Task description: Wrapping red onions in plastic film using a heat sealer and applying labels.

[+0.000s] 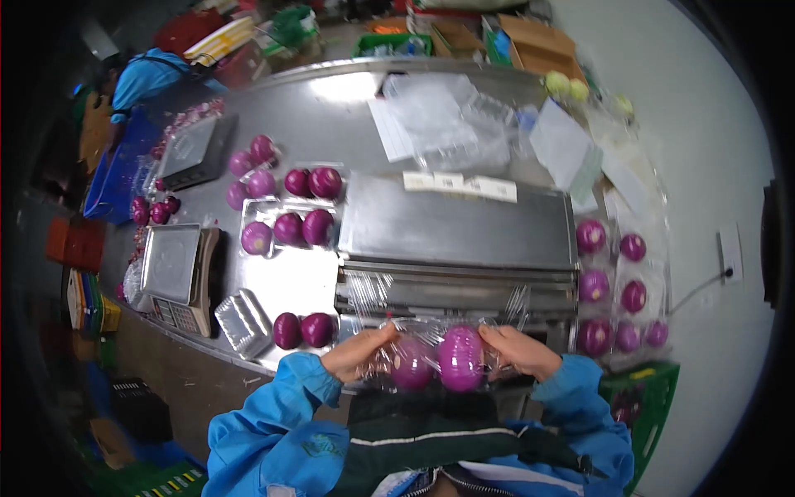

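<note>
- A clear-wrapped pair of purple onions (437, 359) is sitting between the two hands, close in front of the person's body, at the near edge of the desk (319, 112).
- The left hand (358, 354) is gripping the left end of the pack, its fingers pinching the film just beside the paler onion.
- The right hand (526, 351) is gripping the opposite end, its fingers pressing near the top of the brighter onion.
- Clear film (371, 287) is stretching over rollers just beyond the pack.
- A grey metal machine (457, 228) is standing behind the rollers, carrying a row of white labels (489, 189) on its far edge.
- Left of the machine, two loose onions (302, 330) are lying beside an upturned-looking clear plastic tray (243, 323), and more onions (305, 228) are grouping farther back.
- A scale (176, 273) is standing farther left.
- Right of the machine, several more onions (594, 287) are resting in rows, near a green crate (662, 414).
- At the far left, a co-worker in blue (153, 79) is staying well apart.
</note>
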Demonstrator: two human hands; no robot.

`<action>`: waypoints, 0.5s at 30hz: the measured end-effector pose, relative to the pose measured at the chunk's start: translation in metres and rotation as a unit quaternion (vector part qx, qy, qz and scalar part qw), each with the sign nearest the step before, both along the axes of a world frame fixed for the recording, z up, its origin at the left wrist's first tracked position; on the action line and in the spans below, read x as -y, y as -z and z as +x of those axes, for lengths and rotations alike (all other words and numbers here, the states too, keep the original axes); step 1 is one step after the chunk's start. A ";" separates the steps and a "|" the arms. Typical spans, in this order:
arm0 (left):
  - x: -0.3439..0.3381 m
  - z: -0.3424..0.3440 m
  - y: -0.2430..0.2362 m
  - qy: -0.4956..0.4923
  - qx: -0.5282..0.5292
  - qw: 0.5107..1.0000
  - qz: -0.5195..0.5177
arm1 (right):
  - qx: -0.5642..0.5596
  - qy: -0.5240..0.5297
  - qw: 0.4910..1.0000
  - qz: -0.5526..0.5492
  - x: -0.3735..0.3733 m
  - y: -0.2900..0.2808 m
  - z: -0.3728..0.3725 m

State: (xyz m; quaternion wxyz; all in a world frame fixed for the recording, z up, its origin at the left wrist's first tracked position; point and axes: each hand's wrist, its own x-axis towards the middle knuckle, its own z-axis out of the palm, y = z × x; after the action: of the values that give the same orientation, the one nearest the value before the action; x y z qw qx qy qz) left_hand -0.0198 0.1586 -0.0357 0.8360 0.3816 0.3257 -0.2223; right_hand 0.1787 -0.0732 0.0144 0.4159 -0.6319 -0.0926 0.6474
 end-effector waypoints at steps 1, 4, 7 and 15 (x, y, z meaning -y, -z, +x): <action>0.000 -0.005 0.014 0.015 0.012 1.000 0.015 | 0.001 0.011 1.000 0.022 0.005 0.013 -0.009; -0.006 0.022 0.007 -0.011 0.030 0.999 -0.019 | -0.021 0.018 0.999 0.032 -0.001 0.046 0.004; -0.009 0.021 0.031 -0.005 -0.001 1.000 0.024 | -0.058 0.016 0.998 0.023 0.001 0.066 0.005; 0.021 -0.081 0.027 0.145 0.046 0.988 -0.004 | -0.067 0.048 0.997 -0.012 0.076 0.057 -0.053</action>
State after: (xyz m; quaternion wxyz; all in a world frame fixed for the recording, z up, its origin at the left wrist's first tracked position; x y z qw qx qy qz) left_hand -0.1005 0.1380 -0.0630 0.8106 0.4313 0.2273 -0.3244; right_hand 0.1253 -0.1489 -0.0430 0.4446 -0.5955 -0.0263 0.6686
